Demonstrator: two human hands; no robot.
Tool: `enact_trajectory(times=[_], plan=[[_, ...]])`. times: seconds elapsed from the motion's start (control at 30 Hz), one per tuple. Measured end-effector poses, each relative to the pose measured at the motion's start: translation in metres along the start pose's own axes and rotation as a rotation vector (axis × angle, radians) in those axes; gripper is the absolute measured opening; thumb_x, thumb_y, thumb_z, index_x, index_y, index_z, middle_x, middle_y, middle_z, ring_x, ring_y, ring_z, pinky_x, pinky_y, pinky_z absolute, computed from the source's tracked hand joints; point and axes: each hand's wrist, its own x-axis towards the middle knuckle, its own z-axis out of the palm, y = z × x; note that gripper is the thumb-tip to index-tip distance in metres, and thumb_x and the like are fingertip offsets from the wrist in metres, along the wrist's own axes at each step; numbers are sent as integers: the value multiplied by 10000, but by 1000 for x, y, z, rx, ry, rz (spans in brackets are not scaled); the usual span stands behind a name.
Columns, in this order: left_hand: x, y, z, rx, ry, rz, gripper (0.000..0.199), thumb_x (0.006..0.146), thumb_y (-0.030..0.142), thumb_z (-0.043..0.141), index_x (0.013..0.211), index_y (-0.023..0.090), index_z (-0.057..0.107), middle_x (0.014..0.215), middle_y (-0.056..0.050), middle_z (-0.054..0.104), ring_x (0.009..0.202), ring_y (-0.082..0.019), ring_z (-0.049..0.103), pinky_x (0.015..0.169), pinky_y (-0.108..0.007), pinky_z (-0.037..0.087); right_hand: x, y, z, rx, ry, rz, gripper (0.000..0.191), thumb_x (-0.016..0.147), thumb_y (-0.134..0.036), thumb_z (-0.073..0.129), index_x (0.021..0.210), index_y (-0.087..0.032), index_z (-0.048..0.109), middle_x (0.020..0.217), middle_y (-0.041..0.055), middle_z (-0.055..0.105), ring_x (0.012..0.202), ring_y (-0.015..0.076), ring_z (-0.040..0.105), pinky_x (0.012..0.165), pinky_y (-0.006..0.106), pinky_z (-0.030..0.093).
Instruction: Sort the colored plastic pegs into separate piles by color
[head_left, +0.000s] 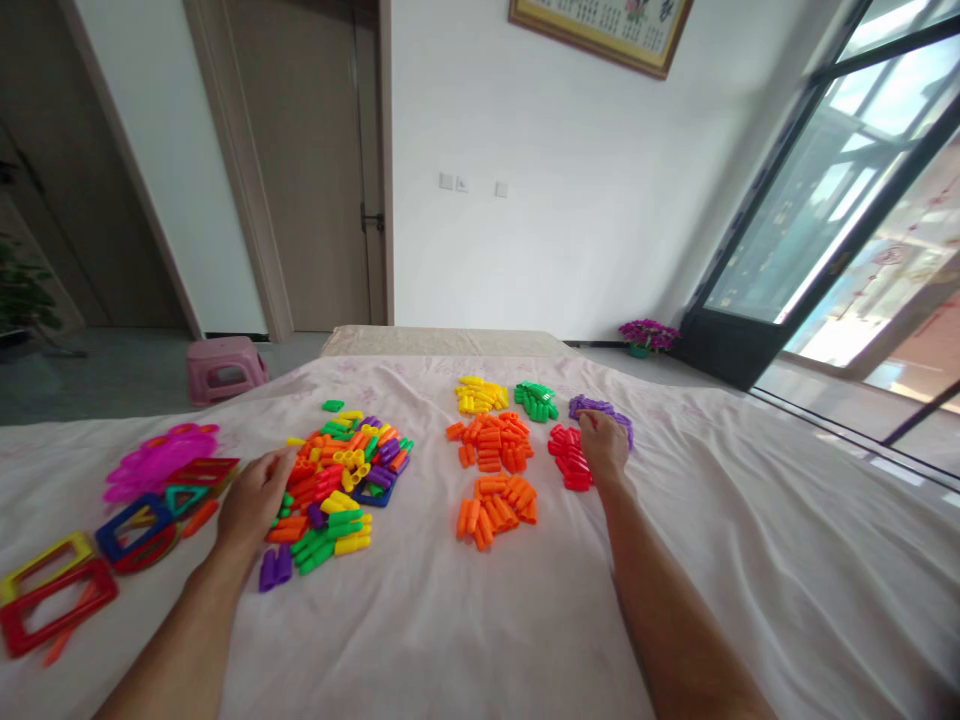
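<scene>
My left hand [259,492] rests at the left edge of a mixed pile of plastic tube pieces [330,470] in orange, yellow, green, red and purple. Its fingers look stretched toward the pieces, partly hidden behind the hand. On the right, my right hand [604,442] is over the purple pieces [616,416], just beside the red pieces [568,460]. Its fingers are closed together, and whatever is between them is hidden. Sorted by colour near it are yellow pieces [480,395], green pieces [535,400] and two groups of orange pieces [495,440].
Left of my left hand lie flat frame-shaped tiles [60,605] and a pink flower-shaped plastic piece [161,462]. A wrinkled pale cloth [420,640] covers the surface. Beyond its far left edge stands a pink stool [225,365].
</scene>
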Motion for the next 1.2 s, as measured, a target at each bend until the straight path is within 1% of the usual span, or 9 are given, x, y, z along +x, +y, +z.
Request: enact_trajectory(times=[0.07,0.17,0.27,0.4,0.57,0.73,0.9,1.07,1.2], plan=[[0,-1,1,-25,21,17,553,903,577,386,1106,175,706,1170,-104,720,1151,-274,623,1018,-362,456,-10,-33,1,44,-51,-127,347,909,-314,467,1019,-185,770,1022,112,737,984,255,616,943,393,409],[0,-1,2,-21,30,11,555,896,587,391,1097,180,711,1148,-106,726,1125,-284,636,994,-378,470,-42,-90,1,139,-190,-348,290,927,-277,493,1001,-187,758,1035,87,745,1007,244,621,938,364,422],[-1,1,1,-17,28,2,558,896,587,393,1102,176,711,1154,-117,723,1128,-292,634,993,-390,467,-88,-142,-2,228,-445,-575,239,930,-211,526,1046,-208,735,1083,59,733,1037,206,623,951,331,427],[-2,3,0,-22,25,9,567,896,583,398,1115,164,711,1166,-124,719,1142,-290,628,1005,-386,457,-143,-190,-1,198,-712,-777,245,926,-187,558,1115,-215,712,1072,59,721,1032,194,620,937,311,439],[-3,4,0,-39,32,19,550,896,575,404,1102,170,714,1157,-110,728,1128,-283,639,993,-374,465,-176,-229,15,4,-745,-821,224,942,-260,548,1129,-204,658,1121,88,674,1017,226,605,852,332,472],[-2,3,0,-44,21,1,541,898,576,412,1110,182,716,1187,-105,721,1140,-282,634,1003,-374,459,-186,-248,39,-108,-725,-776,240,968,-337,537,1135,-191,628,1158,114,640,1060,256,597,851,365,487],[-1,1,0,-52,11,5,548,903,587,406,1115,185,712,1197,-102,717,1167,-280,620,1014,-365,457,-186,-241,52,-93,-704,-796,212,986,-315,499,1089,-192,639,1133,100,641,1022,248,624,814,350,499],[-2,2,-1,-19,8,-18,550,900,582,397,1120,188,711,1182,-102,721,1145,-291,635,1015,-395,466,-178,-234,43,25,-704,-749,241,1011,-269,420,1103,-208,634,1115,80,643,895,191,650,714,285,490],[-1,0,-1,4,-6,-6,570,901,585,389,1153,180,701,1216,-114,707,1188,-297,613,1043,-405,451,-150,-228,29,274,-608,-558,252,1006,-282,434,1091,-214,661,1053,64,644,872,161,637,758,271,496]])
